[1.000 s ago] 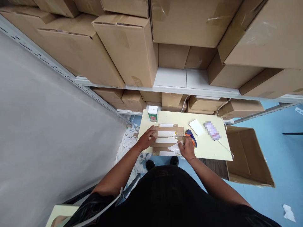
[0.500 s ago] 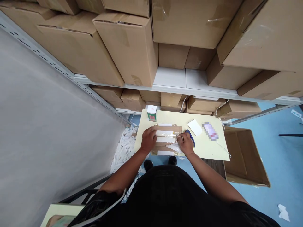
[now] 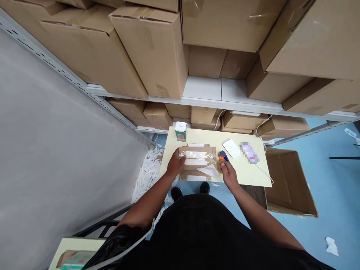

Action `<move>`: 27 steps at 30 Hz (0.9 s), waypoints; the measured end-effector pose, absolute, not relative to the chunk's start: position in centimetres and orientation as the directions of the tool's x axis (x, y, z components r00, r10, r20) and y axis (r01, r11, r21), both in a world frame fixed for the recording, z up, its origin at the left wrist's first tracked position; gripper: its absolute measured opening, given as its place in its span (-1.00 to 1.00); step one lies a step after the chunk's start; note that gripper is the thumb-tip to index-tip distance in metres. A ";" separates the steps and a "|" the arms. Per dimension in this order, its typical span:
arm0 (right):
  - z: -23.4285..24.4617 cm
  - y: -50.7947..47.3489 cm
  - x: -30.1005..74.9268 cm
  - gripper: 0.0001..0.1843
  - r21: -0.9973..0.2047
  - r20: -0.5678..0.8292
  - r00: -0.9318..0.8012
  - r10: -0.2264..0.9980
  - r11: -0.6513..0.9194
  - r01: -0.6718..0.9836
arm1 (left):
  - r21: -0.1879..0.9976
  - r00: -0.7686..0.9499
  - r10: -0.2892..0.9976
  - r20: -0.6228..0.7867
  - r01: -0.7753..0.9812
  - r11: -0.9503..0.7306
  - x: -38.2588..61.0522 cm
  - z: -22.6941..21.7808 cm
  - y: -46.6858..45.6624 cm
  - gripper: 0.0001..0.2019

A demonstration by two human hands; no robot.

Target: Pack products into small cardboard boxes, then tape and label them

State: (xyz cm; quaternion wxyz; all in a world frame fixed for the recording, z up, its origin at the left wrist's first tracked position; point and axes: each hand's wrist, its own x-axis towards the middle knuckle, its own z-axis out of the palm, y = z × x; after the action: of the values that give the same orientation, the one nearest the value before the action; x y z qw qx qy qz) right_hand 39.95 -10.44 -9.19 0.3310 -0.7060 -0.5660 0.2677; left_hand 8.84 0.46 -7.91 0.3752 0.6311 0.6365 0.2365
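Observation:
On the small cream table lies a brown cardboard box (image 3: 197, 149) with clear tape and white strips across it; whether it is one piece or several side by side I cannot tell. My left hand (image 3: 175, 164) grips its left edge, thumb on top. Just right of the cardboard, my right hand (image 3: 229, 174) is closed on a blue and orange tape dispenser (image 3: 223, 155) with a yellowish roll. A loose white paper piece (image 3: 208, 170) lies over the cardboard's lower right part, close to my right hand.
A small green and white box (image 3: 180, 132) stands at the table's back left. Right of the dispenser lie a white card (image 3: 231, 148) and a blurred purple phone-like object (image 3: 249, 153) on a cable. Shelves of cartons (image 3: 157, 52) rise behind; an open carton (image 3: 291, 183) sits at right.
My right hand has gone from the cardboard's right edge to the tape dispenser and taken hold of it, turning it. My left hand stays at the left edge.

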 end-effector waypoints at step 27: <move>-0.7 -5.2 37.9 -0.37 -0.378 0.240 -0.168 0.956 0.251 0.891 | 0.884 0.219 0.869 -0.444 0.265 0.385 10.2 -4.2 1.1 -0.40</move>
State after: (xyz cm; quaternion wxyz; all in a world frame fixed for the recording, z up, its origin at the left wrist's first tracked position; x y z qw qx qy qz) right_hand 37.92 -5.20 -0.71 0.2175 -0.6073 -0.7605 0.0746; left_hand 10.16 1.08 -4.22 0.6038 0.4950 0.5725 0.2501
